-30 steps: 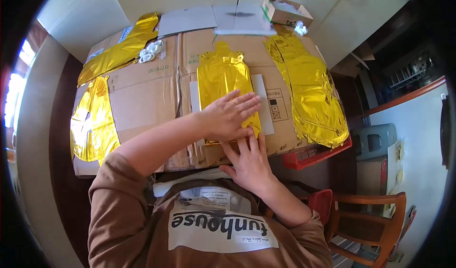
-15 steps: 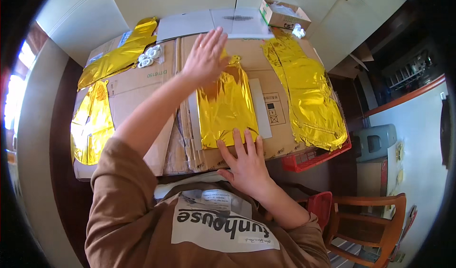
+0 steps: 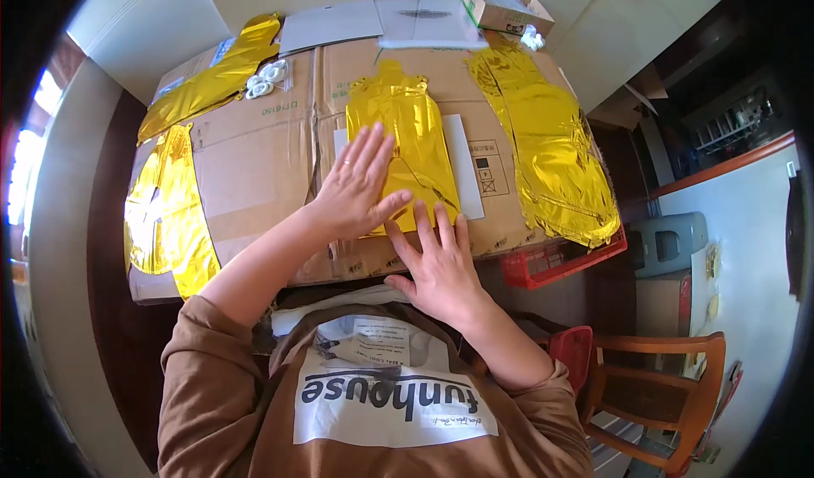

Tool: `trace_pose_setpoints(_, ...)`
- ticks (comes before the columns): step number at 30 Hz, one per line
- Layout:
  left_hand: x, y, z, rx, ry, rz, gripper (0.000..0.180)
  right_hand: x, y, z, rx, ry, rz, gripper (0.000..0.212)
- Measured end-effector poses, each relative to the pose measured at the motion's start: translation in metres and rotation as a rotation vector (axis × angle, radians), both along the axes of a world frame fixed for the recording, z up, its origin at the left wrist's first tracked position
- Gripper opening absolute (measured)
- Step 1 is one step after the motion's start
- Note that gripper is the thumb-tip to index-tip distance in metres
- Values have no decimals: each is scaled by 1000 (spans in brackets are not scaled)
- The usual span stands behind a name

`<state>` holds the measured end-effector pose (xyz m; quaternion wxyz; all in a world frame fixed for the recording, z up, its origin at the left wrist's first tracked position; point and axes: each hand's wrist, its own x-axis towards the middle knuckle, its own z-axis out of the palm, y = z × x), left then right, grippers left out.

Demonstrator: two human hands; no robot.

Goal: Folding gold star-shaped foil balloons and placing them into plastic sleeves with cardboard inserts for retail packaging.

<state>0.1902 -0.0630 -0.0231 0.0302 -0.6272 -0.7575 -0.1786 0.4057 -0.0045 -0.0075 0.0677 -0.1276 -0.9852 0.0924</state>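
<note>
Plastic, whitish and see-through (image 3: 506, 2), lies in the small open cardboard box (image 3: 498, 18) at the far right of your cardboard-covered tabletop (image 3: 246, 143). At the near right, below the tabletop's edge, juts a red crate (image 3: 564, 269); its contents are hidden from you. The gold foil balloon (image 3: 405, 130) lies flat in the middle, on a white sheet (image 3: 463, 169). Your left hand (image 3: 352, 188), empty and flat, fingers close together, is over the balloon's near left side; whether it presses or hovers, you cannot tell. Your right hand (image 3: 445, 273), empty with fingers spread wide, has its fingertips over the balloon's near edge, just beside your left thumb.
</note>
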Motion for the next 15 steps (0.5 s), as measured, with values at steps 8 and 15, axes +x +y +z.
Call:
trace_pose_setpoints(8,32,2,-12,37,-62,115,88,-1,13,23,-33,-56,67,65)
trace_pose_setpoints(15,33,-1,-15,28,-1,134,90,-12,128,41,-780,307,-240,30)
